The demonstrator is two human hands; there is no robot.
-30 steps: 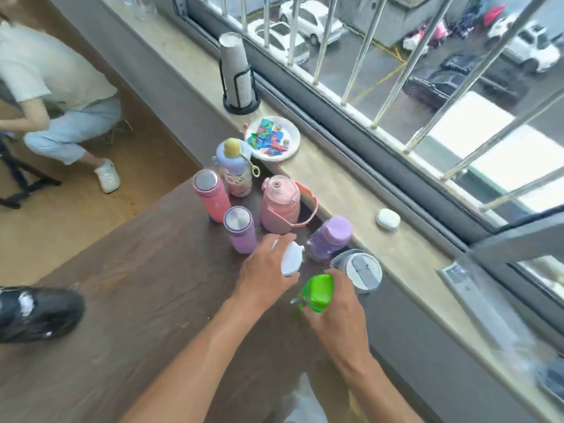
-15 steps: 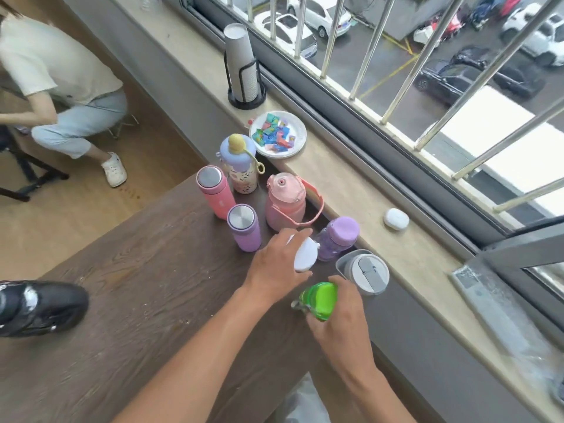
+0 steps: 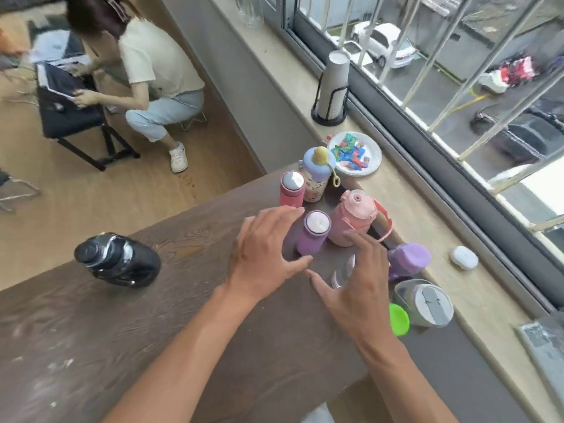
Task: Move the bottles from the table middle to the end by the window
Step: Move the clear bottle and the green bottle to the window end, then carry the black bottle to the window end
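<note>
Several bottles stand at the window end of the dark wooden table [image 3: 152, 346]: a red flask [image 3: 292, 189], a blue-capped cartoon bottle [image 3: 317, 172], a purple flask [image 3: 314, 232], a big pink jug [image 3: 354, 216], a purple-capped bottle [image 3: 407, 261], a grey tumbler [image 3: 425, 302], a green-lidded bottle [image 3: 398, 319] and a clear bottle [image 3: 343, 274] partly hidden by my right hand [image 3: 357, 288]. A black bottle [image 3: 117, 259] stands alone at mid-table on the left. My left hand [image 3: 265, 254] hovers open, just left of the purple flask. The right hand is open too, fingers spread above the clear bottle.
On the beige sill [image 3: 433, 239] are a white plate of candy [image 3: 354, 154], a stack of paper cups in a black holder [image 3: 332, 87] and a small white case [image 3: 464, 257]. A person crouches on the floor [image 3: 149, 77] beside a black stool [image 3: 70, 108], far left.
Both hands have let go of the white-capped and green-lidded bottles and lifted with fingers spread. The view has swung left and up, bringing the black bottle further into sight.
</note>
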